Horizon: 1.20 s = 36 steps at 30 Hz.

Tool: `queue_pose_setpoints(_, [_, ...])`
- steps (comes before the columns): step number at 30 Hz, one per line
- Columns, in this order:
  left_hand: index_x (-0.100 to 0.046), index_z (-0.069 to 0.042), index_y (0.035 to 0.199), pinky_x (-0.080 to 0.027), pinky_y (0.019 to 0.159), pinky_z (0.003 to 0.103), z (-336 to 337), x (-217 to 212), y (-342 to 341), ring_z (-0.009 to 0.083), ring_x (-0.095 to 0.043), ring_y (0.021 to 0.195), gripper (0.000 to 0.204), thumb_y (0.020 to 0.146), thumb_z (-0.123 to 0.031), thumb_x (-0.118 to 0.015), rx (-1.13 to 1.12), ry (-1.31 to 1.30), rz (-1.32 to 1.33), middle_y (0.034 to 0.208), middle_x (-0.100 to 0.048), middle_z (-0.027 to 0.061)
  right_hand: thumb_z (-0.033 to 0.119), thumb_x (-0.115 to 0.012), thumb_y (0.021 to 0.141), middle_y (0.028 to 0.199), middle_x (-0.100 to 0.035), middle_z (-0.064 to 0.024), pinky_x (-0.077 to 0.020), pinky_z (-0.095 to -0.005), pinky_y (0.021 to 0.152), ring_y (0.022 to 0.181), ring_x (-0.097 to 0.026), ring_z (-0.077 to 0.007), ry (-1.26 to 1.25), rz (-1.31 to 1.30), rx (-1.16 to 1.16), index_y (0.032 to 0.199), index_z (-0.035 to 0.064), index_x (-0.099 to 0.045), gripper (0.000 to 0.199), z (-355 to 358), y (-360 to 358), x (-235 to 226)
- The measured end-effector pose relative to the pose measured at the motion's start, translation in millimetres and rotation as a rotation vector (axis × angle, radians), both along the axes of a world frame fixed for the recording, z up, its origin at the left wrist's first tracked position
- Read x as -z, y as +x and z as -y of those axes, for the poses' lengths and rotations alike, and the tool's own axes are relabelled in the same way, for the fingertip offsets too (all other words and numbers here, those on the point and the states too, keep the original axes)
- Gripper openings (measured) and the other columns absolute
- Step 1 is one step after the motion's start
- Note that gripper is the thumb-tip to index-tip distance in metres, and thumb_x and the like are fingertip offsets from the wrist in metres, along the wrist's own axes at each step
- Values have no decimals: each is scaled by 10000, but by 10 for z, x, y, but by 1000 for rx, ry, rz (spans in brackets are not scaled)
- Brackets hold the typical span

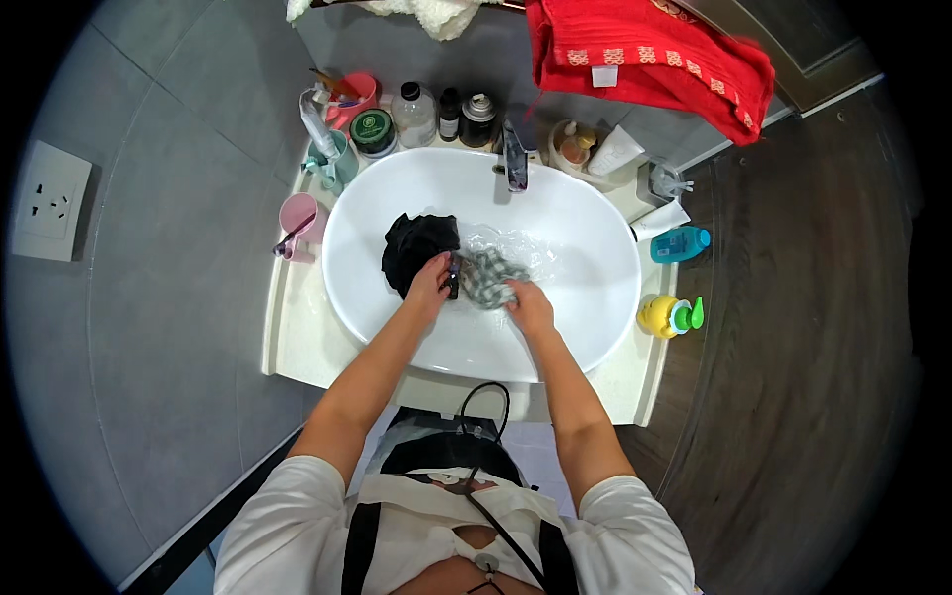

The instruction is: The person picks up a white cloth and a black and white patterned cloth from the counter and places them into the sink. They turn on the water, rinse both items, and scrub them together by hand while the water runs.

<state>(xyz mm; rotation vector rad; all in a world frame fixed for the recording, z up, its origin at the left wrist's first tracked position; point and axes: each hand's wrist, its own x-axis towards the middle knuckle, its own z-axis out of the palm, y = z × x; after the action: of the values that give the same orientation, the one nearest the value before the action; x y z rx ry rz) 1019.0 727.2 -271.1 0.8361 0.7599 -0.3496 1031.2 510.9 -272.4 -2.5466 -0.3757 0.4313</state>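
Head view of hand-washing at a white oval basin set in a pale worktop at the centre of the frame. The left hand is closed on the edge of a black garment that lies heaped in the left half of the basin, while the right hand grips the lower right end of a grey checked cloth lying just right of the black one; the two fabrics touch between the hands, and a small dark item at the left fingertips is too small to identify. Shallow water glistens under the tap at the upper middle. The step in hand appears to be the rubbing of the wet cloth, judged from both hands bearing on it together. A next move would call for a firm two-handed hold and a pull against each other, kept low in the basin so that water stays inside the rim. Bottles and jars line the upper edge, a pink cup stands left, a red towel hangs upper right.
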Motion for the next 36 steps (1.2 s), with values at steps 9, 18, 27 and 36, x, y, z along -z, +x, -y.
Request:
queue_pose_setpoints(9, [-510, -153, 1015, -376, 878, 456, -110, 67, 196, 268, -425, 1066, 340, 861, -452, -466, 100, -670, 116, 1105, -472, 81, 141, -680, 613, 928, -521, -88, -442, -351, 714, 847, -533, -296, 628, 402, 146, 837, 58, -516, 289, -868, -83, -1233])
queue_pose_setpoints(18, [-538, -123, 844, -473, 576, 308, 224, -773, 434, 153, -531, 594, 279, 871, -397, -495, 103, -508, 233, 698, -542, 16, 90, -649, 638, 861, -525, -118, -429, -375, 689, 814, -526, -305, 812, 293, 446, 753, 47, -483, 207, -859, 10, -1433])
queue_pose_setpoints(27, [-539, -91, 875, -460, 600, 309, 461, -890, 464, 168, -566, 701, 300, 888, -382, -467, 145, -482, 319, 777, -567, 35, 81, -592, 724, 780, -544, -108, -432, -347, 718, 791, -553, -257, 985, 445, 491, 824, 29, -478, 161, -703, 278, -1474])
queue_pose_setpoints(36, [-551, -42, 981, -442, 682, 304, 560, -851, 409, 184, -559, 754, 389, 898, -396, -411, 169, 29, 84, 846, -577, 88, 133, -539, 806, 727, -535, -121, -413, -372, 733, 736, -525, -288, 896, 191, 534, 748, 24, -498, 130, -660, 275, -1606])
